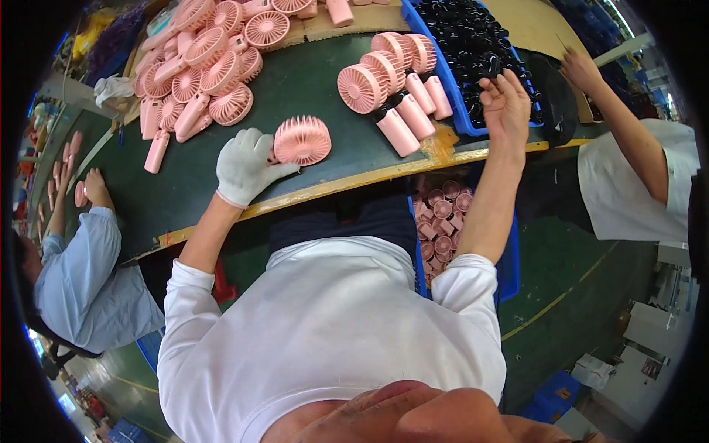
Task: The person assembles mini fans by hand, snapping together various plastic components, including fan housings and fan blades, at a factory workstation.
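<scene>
My left hand [246, 168], in a white glove, is closed on a pink handheld fan [303, 140] near the table's front edge. The fan's round cage points up, and the glove hides its handle. My right hand [508, 107] is bare and raised at the near end of a blue tray [459, 122] of small black parts [461, 44]. Its fingertips pinch a glossy black part [490, 66]. Between my hands, several pink fans [362, 88] lie in a row, with black pieces at the necks of their handles.
A big heap of pink fans [199, 66] covers the far left of the green table [295, 81]. Under the table edge stands a blue crate [509, 251] of pink parts [443, 221]. Co-workers sit at both sides, one hand [96, 188] at left, another [582, 70] right of the tray.
</scene>
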{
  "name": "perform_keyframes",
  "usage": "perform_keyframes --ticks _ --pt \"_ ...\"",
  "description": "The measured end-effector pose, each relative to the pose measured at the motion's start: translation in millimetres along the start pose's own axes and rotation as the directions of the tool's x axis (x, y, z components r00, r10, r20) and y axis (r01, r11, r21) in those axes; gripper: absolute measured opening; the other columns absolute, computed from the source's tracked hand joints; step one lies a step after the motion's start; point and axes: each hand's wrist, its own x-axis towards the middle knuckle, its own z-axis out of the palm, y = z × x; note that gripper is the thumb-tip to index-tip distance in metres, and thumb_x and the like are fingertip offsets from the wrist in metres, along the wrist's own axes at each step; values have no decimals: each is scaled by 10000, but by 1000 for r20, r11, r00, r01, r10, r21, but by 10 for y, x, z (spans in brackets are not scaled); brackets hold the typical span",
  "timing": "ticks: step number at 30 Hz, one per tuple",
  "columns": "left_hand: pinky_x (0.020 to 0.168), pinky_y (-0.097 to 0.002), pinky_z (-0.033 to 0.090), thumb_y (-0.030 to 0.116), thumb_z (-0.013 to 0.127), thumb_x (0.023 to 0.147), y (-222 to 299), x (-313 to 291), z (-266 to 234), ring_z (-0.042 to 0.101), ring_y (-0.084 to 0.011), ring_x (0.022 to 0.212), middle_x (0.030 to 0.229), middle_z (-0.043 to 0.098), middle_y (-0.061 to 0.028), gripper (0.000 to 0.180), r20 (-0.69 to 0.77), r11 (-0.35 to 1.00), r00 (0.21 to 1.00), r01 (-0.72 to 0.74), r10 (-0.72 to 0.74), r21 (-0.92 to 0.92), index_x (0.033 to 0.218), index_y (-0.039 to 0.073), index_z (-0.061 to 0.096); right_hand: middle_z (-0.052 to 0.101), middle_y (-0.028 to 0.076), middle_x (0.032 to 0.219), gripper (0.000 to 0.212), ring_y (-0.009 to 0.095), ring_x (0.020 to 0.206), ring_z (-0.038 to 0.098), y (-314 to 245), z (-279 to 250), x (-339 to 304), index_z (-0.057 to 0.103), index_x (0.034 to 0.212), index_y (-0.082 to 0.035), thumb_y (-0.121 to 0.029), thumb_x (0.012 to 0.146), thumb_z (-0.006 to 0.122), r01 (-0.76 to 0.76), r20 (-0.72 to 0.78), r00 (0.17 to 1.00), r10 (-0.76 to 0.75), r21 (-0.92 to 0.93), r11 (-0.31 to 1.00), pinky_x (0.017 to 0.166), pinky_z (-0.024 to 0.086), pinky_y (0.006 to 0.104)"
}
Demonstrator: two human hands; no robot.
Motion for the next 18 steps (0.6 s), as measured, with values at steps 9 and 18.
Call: perform_keyframes --ticks 9,18 --pt "570 -365 483 440 760 642 140 -18 -111 613 -245 746 761 595 -67 392 168 979 967 200 -192 -30 739 89 613 654 71 840 267 142 738 646 349 791 -1064 583 1108 59 -13 854 621 55 -2 998 -56 -146 988 593 495 217" --pt "484 -318 434 356 628 856 -73 -229 18 553 -166 488 559 583 -43 381 290 121 615 538 -734 -834 660 30 610 628 50 925 303 72 808 567 1002 1090 -1823 583 1096 73 18 817 689 -103 156 981 115 -83 991 749 478 210"
